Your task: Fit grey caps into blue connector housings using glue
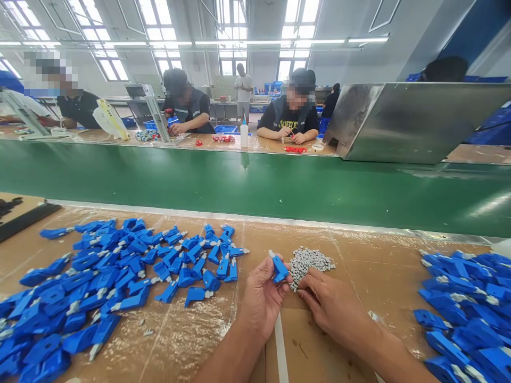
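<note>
My left hand (261, 295) is closed around a small blue plastic part (278, 267), holding it up just left of a little heap of grey plastic pieces (308, 261). My right hand (329, 303) rests beside it with its fingertips pinched together at the near edge of that grey heap; what they pinch is too small to make out. Both hands are over the cardboard-covered bench (359, 276).
A wide spread of blue parts with grey tips (112, 276) lies to the left, another pile of blue parts (467, 308) at the right. A green conveyor belt (255, 186) runs behind the bench. Several people work at the far side, beside a metal chute (415, 119).
</note>
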Available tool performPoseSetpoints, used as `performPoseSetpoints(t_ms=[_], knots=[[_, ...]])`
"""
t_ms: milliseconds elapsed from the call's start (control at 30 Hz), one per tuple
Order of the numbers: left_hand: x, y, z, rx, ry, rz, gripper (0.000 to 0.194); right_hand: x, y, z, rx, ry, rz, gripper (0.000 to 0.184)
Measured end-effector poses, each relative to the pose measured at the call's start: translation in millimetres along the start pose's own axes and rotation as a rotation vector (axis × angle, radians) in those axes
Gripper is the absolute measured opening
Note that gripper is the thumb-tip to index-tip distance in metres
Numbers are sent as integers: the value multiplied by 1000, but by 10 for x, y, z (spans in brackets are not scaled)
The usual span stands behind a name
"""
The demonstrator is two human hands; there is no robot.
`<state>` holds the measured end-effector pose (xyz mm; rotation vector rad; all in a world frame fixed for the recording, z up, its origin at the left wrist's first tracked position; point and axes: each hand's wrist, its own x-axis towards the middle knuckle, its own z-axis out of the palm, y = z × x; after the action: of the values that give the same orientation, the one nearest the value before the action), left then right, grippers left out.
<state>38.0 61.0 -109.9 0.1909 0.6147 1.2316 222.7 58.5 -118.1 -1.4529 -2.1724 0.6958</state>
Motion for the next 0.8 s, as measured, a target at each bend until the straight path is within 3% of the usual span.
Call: performPoseSetpoints(t_ms=[233,367,533,800], knots=[[-38,-3,55,10,18,2,44,-74,-144,-245,307,-33,159,16],[-78,-49,74,45,5,-19,45,-255,-150,-365,606,-72,245,31],[-137,-154,81,86,-7,-91,48,-375,-128,-394,1097,79,391,49],[-109,-349,-35,133,-73,-125,47,-389,-169,-449,1285,214,454,45]])
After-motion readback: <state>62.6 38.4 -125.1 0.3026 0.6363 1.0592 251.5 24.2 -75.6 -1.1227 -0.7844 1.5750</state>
